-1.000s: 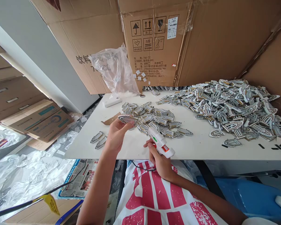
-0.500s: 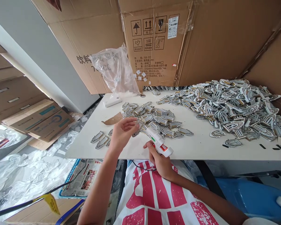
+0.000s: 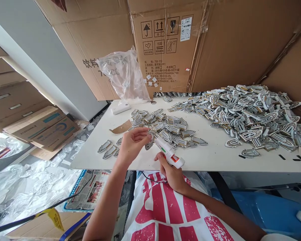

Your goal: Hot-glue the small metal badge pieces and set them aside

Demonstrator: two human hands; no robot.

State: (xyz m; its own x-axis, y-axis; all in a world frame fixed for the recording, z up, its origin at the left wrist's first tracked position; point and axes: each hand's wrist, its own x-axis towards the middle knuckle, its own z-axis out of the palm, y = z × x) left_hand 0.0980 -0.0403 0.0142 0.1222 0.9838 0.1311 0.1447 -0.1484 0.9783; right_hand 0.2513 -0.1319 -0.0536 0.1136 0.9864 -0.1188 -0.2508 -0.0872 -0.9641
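Observation:
Between its thumb and fingers, my left hand (image 3: 134, 143) pinches a small grey arch-shaped piece (image 3: 150, 138), partly covered by the fingertips. My right hand (image 3: 171, 172) is wrapped round the handle of a white glue gun (image 3: 168, 151) with a red part near its rear. The gun's nozzle points up and left, close to the held piece; whether they touch I cannot tell. Just behind both hands lies a loose heap of similar grey pieces (image 3: 169, 127) with gold-coloured strips. Several more grey pieces (image 3: 107, 150) lie apart, left of my left wrist.
A large pile of white and grey pieces (image 3: 256, 117) covers the table's right side. Cardboard walls (image 3: 165, 50) stand along the back. A plastic bag (image 3: 125, 75), a white block (image 3: 120, 108) and a torn cardboard scrap (image 3: 121, 127) sit at the left. Black bits (image 3: 296, 159) lie front right.
My left hand has shifted slightly right with the piece, and the piece has turned a little. The glue gun has tilted slightly, its nozzle nearer the piece.

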